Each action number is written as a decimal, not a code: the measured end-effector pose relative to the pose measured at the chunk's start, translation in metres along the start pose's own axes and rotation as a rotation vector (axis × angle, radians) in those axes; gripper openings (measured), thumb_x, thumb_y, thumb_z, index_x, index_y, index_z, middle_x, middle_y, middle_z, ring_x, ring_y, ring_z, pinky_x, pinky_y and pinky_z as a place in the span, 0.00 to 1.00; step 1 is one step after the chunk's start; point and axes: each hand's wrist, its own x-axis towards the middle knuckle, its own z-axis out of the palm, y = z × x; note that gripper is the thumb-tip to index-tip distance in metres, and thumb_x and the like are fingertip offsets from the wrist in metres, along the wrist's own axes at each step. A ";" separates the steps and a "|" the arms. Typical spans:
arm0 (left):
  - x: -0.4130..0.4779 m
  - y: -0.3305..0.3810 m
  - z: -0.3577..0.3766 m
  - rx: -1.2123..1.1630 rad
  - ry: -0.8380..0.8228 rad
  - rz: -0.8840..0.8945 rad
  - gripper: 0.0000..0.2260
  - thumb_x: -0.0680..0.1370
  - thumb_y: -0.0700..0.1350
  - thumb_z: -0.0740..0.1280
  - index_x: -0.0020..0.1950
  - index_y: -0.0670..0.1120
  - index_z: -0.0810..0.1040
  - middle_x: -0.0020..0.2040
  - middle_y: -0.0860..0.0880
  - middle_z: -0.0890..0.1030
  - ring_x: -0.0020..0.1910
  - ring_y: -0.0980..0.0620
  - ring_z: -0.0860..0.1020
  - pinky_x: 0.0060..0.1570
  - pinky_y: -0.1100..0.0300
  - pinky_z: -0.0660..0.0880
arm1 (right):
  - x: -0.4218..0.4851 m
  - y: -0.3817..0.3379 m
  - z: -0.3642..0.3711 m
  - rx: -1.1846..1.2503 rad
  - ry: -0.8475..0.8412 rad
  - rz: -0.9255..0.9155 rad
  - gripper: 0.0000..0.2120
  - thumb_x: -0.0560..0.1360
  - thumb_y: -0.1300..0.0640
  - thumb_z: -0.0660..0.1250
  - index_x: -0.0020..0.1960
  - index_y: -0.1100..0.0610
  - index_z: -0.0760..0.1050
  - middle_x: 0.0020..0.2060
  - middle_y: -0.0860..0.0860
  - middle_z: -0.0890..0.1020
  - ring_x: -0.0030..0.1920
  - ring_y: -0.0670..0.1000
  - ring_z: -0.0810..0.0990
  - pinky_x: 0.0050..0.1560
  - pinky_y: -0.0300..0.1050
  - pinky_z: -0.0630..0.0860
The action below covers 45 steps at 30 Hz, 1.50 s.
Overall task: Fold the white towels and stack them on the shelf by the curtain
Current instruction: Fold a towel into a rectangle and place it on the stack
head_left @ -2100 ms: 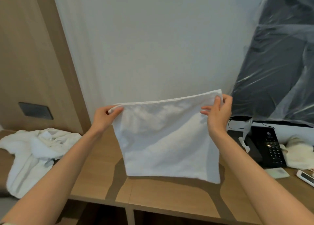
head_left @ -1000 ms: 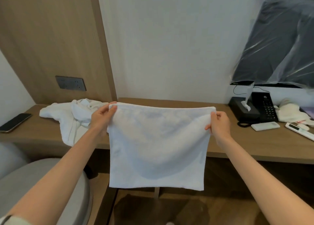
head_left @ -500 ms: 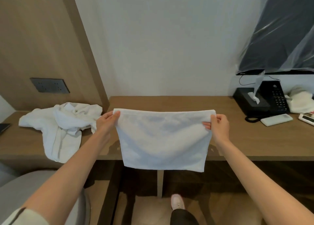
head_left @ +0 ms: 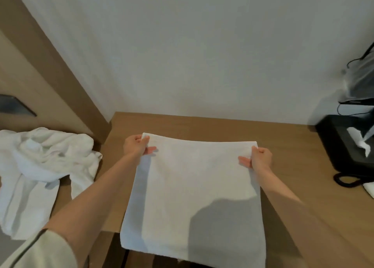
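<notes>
A folded white towel point(head_left: 194, 190) lies spread on the wooden desk point(head_left: 293, 166), its near edge hanging over the desk's front. My left hand point(head_left: 136, 147) pinches the towel's far left corner. My right hand point(head_left: 258, 158) pinches the far right corner, thumb on top. Both hands are low, at the desk surface. A crumpled heap of white towels point(head_left: 44, 166) lies on the lower wooden ledge to the left. No shelf or curtain is in view.
A black tissue box point(head_left: 348, 144) with a white tissue sticking out stands at the desk's right end, with a black coiled cord point(head_left: 344, 179) in front of it. A white wall rises behind the desk. A wooden panel with a dark socket plate point(head_left: 14, 106) stands on the left.
The towel hung in the air in front of the desk edge; both hands have carried it forward and down, and it now lies on the desk top.
</notes>
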 end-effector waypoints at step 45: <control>0.001 -0.071 0.146 1.065 0.002 0.540 0.24 0.83 0.49 0.47 0.78 0.48 0.47 0.79 0.48 0.46 0.77 0.48 0.45 0.73 0.49 0.37 | 0.045 0.071 0.087 -1.107 -0.165 -0.714 0.23 0.82 0.57 0.51 0.77 0.53 0.54 0.77 0.51 0.55 0.78 0.53 0.48 0.75 0.50 0.38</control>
